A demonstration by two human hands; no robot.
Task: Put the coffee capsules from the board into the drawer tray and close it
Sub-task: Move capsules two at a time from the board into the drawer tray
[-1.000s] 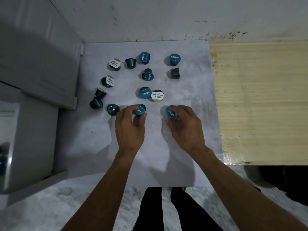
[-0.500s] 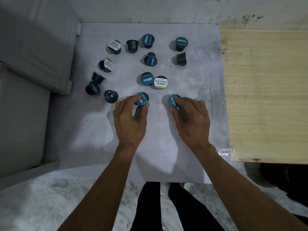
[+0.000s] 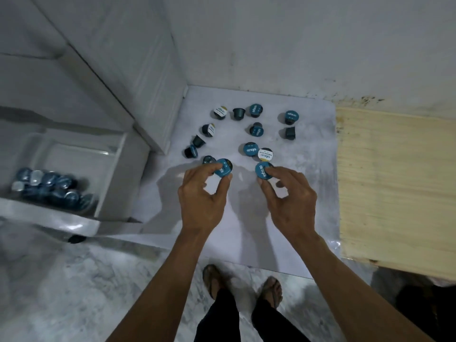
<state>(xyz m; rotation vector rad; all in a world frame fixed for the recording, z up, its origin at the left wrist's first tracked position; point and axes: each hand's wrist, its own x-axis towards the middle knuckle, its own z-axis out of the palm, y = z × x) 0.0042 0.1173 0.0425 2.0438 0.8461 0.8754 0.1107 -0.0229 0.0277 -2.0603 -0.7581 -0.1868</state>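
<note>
Listing by size, biggest first:

floor: grey marbled floor (image 3: 74, 292) is seen below; the person's two feet (image 3: 243, 287) in sandals are planted on it, just beside the board's near edge.
cabinet: white cabinet (image 3: 103, 60) is set at upper left, against the board's left edge.
wood panel: pale wooden panel (image 3: 394, 183) is laid along the board's right edge.
board: white board (image 3: 246, 233) is laid flat, butted into the wall corner.
drawer tray: white drawer tray (image 3: 111, 174) is pulled open at left, below the cabinet; a blurred heap of blue capsules (image 3: 51, 191) is piled at its near left end.
left hand: left hand (image 3: 202, 201) is held over the board, a blue-lidded capsule (image 3: 222, 168) pinched between thumb and fingertips.
right hand: right hand (image 3: 291, 203) is held likewise, a second blue capsule (image 3: 264, 170) pinched between thumb and index; remaining fingers are loosely curled.
loose capsules: about a dozen loose capsules (image 3: 250, 149) are scattered on the board's far half, some upright, some tipped. Most are blue-lidded; three white-lidded ones (image 3: 265, 154) are mixed in.
contact with board: cannot be told for either pinched capsule.
</note>
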